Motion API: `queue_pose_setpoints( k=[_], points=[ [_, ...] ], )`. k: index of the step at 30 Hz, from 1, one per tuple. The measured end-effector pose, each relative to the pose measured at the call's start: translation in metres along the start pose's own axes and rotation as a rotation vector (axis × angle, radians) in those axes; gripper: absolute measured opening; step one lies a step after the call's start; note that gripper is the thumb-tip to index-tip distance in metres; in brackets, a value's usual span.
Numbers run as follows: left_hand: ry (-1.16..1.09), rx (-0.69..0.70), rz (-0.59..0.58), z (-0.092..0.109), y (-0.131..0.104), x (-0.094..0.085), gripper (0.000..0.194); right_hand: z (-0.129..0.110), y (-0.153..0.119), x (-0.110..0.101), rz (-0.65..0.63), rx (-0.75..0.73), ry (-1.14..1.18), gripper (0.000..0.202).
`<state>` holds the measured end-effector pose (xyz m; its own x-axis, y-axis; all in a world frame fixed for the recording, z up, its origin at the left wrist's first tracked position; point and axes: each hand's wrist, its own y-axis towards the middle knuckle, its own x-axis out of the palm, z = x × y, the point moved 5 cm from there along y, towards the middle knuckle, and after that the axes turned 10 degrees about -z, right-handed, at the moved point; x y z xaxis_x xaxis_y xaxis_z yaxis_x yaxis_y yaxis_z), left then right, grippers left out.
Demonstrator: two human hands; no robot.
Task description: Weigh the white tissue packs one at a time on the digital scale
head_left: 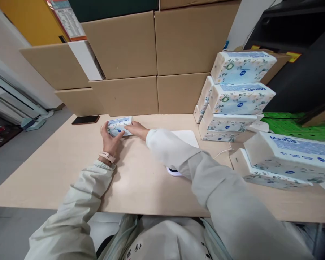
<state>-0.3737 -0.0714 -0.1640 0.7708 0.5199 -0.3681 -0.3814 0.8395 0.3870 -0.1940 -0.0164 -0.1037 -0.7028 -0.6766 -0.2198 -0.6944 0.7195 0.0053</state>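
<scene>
A small pack of tissues (117, 124) in white and blue floral wrap rests at the far side of the table, in front of the cardboard boxes. My left hand (110, 141) grips its left end, thumb on the near face. From the right, my right hand (137, 130) holds the other end, with fingers over its top. Under my right forearm lies a flat white device (186, 136) with rounded corners. My sleeve covers most of it, and a dark patch shows near its front edge.
Cardboard boxes (130, 95) form a wall along the table's back. A dark phone (86, 120) lies at the back left. Tissue packs (242, 99) stand stacked at the back right, and two larger-looking packs (303, 155) lie nearer. A white cable (223, 151) runs across the table (141, 187).
</scene>
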Motion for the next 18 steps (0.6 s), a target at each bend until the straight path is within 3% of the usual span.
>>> queue_pose_setpoints(
  k=[2,5,7,9,10,12,13,14,16,18],
  points=[
    [0.206,-0.006,0.010,-0.006,0.013,-0.008,0.086,-0.004,0.008,0.008,-0.034,0.058,0.001,0.040],
    [0.257,-0.041,0.013,-0.004,0.032,-0.010,0.081,-0.018,-0.006,0.006,-0.037,0.075,-0.003,0.049],
    [0.247,-0.021,0.014,0.014,0.040,-0.002,0.084,-0.037,-0.038,-0.011,0.027,-0.063,-0.030,0.050],
    [0.198,0.058,-0.037,0.047,0.042,0.019,0.081,-0.061,-0.089,-0.045,0.212,-0.331,-0.125,0.045],
    [0.162,0.108,-0.082,0.068,0.041,0.034,0.077,-0.072,-0.122,-0.070,0.391,-0.477,-0.223,0.039],
    [0.077,0.187,-0.215,0.117,0.034,0.074,0.063,-0.081,-0.191,-0.128,0.891,-0.663,-0.435,0.031],
    [0.025,0.203,-0.301,0.142,0.030,0.097,0.054,-0.077,-0.223,-0.159,1.174,-0.679,-0.470,0.031],
    [-0.039,0.205,-0.412,0.167,0.025,0.124,0.048,-0.068,-0.246,-0.190,1.377,-0.600,-0.466,0.036],
    [-0.347,0.084,-0.751,0.212,0.012,0.185,0.050,-0.043,-0.268,-0.248,1.531,-0.261,-0.362,0.051],
    [-0.462,0.039,-0.924,0.257,0.000,0.235,0.058,-0.021,-0.272,-0.288,1.521,-0.002,-0.265,0.057]
  ],
)
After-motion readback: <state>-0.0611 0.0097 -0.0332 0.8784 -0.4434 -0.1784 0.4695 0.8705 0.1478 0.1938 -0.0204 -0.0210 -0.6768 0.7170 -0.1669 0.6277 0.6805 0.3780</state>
